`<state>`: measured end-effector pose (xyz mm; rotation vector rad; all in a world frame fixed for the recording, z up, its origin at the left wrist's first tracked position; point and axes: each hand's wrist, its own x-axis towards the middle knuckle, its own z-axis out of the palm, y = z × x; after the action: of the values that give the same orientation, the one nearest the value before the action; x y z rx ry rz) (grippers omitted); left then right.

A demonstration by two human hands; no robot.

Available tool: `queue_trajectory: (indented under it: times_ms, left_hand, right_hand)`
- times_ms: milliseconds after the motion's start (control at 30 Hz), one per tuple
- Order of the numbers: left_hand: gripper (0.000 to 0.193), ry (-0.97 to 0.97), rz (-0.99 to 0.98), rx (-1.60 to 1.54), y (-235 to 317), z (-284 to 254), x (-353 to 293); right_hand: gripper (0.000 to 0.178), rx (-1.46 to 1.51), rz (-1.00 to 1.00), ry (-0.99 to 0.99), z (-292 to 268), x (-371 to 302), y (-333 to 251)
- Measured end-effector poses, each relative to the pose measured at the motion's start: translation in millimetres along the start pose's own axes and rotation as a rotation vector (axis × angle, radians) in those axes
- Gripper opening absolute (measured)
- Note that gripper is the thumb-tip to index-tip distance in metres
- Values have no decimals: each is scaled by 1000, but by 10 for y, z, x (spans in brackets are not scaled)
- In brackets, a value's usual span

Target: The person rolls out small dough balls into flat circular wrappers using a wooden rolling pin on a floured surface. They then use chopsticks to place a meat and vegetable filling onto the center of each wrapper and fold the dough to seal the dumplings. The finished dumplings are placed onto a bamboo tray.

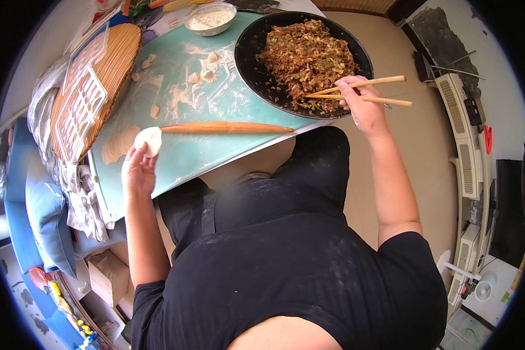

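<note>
Between the fingers of my left hand is a round white dough wrapper, held above the table's near left part. My right hand grips a pair of wooden chopsticks, whose tips reach into the minced filling. That filling, brown with green bits, is heaped in a wide black pan at the table's right. A tapered wooden rolling pin lies beside the wrapper. More flattened wrappers rest on the table left of my left hand.
The green tabletop is dusted with flour and carries several small dough pieces. At the back stands a bowl of flour. A round straw tray with white racks lies at the left edge, over a crumpled cloth.
</note>
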<state>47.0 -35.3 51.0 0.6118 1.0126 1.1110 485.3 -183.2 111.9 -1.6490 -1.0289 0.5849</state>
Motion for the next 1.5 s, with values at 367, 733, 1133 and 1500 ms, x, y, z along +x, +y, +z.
queue_trajectory:
  times_ms: [367,733,1133,1500]
  left_hand:
    - [50,-497,-474,-412,-351,922,-650]
    - [46,-532,-445,-302,-526,1274,-723]
    - [48,-541,-681,-449,-825,1598,-705]
    - [44,-423,-617,-517,-895,1698,-634]
  right_hand:
    - [16,-314,-594,-122,15,93,32]
    - [20,-134,-176,-199,-64,80,187]
    - [20,169,15,-228,-94,-77,61]
    - [27,447,261,-96,-123,-40,-97]
